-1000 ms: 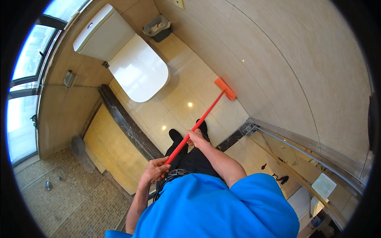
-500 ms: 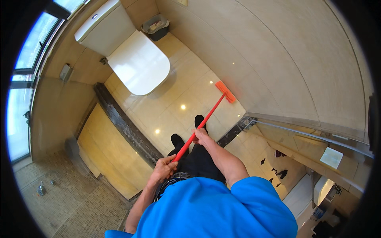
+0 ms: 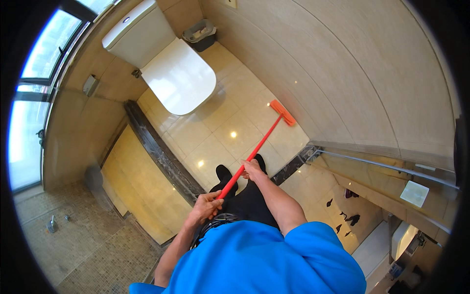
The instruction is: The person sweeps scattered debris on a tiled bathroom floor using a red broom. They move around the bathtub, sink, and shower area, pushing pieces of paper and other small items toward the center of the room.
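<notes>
Both of my hands are closed around the red handle of a mop [image 3: 264, 138]. My left hand [image 3: 208, 206] grips the handle's near end, close to my waist. Farther along it, my right hand [image 3: 252, 169] holds the shaft above my shoes. The pole slants away to the right. Its flat orange mop head [image 3: 282, 113] rests on the tiled floor [image 3: 243, 105], close beside the right wall.
A white toilet [image 3: 179, 78] with its lid down stands at the far left, beside a small grey bin [image 3: 200, 36]. A dark stone curb [image 3: 159, 149] runs along my left. Right of me are another dark threshold [image 3: 292, 166] and a glass panel's rail [image 3: 387, 169].
The view has shifted a little, so the room sits farther right in the picture. My right shoe has come slightly nearer. Both hands keep their hold on the mop.
</notes>
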`<state>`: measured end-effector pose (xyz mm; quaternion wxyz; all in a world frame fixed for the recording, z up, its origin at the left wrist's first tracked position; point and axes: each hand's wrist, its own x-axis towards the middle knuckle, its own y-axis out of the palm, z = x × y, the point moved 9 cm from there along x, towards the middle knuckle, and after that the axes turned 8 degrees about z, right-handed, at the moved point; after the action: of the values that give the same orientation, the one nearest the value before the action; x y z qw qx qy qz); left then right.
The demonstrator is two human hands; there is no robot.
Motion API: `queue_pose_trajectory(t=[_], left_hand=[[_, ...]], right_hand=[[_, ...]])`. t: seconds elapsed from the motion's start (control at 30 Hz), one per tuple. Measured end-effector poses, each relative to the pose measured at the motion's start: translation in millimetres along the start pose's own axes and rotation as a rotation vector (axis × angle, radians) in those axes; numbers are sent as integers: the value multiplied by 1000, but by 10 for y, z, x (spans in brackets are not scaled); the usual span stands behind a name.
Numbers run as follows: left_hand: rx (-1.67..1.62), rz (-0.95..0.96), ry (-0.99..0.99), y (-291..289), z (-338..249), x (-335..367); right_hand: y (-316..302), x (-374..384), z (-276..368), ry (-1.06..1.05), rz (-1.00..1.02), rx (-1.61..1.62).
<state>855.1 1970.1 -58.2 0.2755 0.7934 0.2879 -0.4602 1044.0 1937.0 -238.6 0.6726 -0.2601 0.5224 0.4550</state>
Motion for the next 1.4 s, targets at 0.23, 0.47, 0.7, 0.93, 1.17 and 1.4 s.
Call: queue_pose_trajectory(t=[0.23,0.47,0.7,0.93,1.17,1.4], left_hand=[[-23,127,-40,421,306,126],[138,51,-28,504,364,-30],[102,21,-195,349,180,-522],[183,47,-94,666,12,-110],[289,42,-82,506,86,-298],[177,-61,-124,183,172,-617]], right_hand=[[-586,-177,-623,95,34,13],[-553,-213,-773,203,196,-26],[-149,-393,-866,336,430,-36],[-749,-208,-695,264,260,-4],[-415,-207,-836,341,374,-37],[35,-347,-679,307,442,-80]])
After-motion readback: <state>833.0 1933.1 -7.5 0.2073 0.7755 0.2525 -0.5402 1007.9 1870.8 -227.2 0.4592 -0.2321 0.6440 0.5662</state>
